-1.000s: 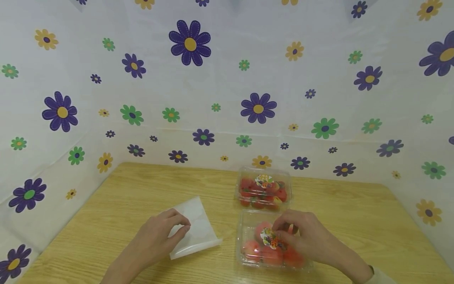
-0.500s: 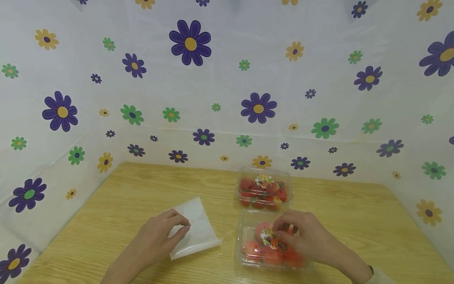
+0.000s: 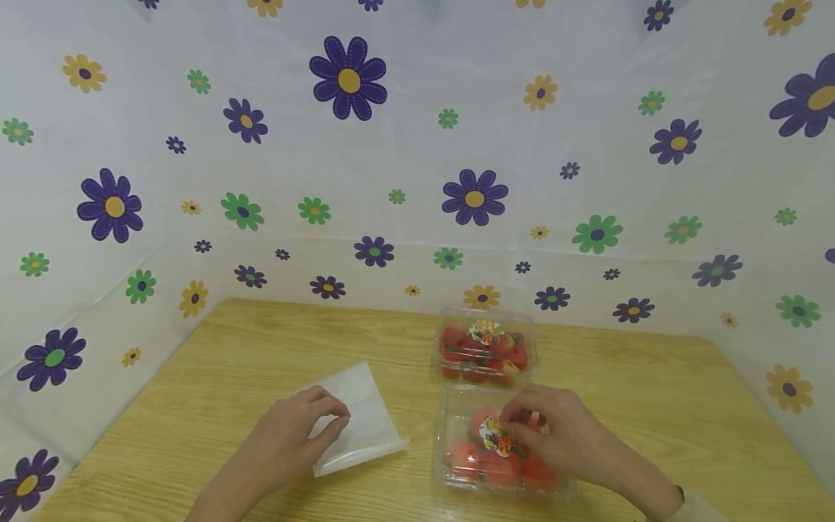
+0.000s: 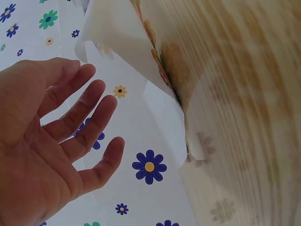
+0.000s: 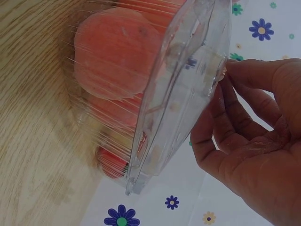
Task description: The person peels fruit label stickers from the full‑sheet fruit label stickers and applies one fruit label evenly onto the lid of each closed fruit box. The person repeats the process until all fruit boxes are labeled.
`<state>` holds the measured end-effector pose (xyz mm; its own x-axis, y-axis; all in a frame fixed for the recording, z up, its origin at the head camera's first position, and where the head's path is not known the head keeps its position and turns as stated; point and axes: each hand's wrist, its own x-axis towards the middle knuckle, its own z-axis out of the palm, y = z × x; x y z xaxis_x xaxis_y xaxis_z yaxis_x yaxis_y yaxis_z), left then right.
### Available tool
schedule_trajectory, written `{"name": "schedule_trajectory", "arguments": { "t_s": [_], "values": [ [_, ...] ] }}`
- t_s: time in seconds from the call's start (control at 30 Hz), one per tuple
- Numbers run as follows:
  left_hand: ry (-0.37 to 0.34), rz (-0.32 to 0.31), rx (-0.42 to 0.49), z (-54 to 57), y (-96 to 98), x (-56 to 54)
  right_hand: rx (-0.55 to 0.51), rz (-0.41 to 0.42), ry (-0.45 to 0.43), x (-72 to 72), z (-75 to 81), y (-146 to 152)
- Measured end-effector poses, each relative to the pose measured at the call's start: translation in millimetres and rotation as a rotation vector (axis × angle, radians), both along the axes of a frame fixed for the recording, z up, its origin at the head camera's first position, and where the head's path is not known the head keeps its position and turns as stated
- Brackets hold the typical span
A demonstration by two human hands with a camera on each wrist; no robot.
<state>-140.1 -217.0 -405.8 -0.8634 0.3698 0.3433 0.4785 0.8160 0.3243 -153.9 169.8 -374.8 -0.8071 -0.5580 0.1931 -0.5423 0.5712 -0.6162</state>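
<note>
Beside a white sheet (image 3: 365,413), my left hand (image 3: 303,428) hovers with its fingers loosely bent and holds nothing. In the left wrist view the sheet (image 4: 164,117) has a curled edge with some coloured print, apart from the fingertips. My right hand (image 3: 554,431) is over the lid of the nearer clear plastic box (image 3: 457,406); its thumb and forefinger pinch the edge of a round fruit-print sticker (image 3: 493,440) on the lid. Large pinkish-red round fruits (image 5: 115,54) fill that box, which is closed and flat on the table.
Just behind stands a second clear box (image 3: 483,315) with smaller red fruits and a similar sticker (image 3: 485,333) on its lid. The wooden table (image 3: 274,348) meets white flower-print cloth (image 3: 404,145) at the back and both sides.
</note>
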Motion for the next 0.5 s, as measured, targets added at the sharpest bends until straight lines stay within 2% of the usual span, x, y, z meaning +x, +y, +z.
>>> {"name": "schedule_trajectory", "arguments": {
  "t_s": [0.5],
  "values": [
    [0.003, 0.019, 0.013, -1.3, 2.6, 4.2, 0.001, 0.011, 0.046, 1.6, -5.7, -1.3]
  ]
}}
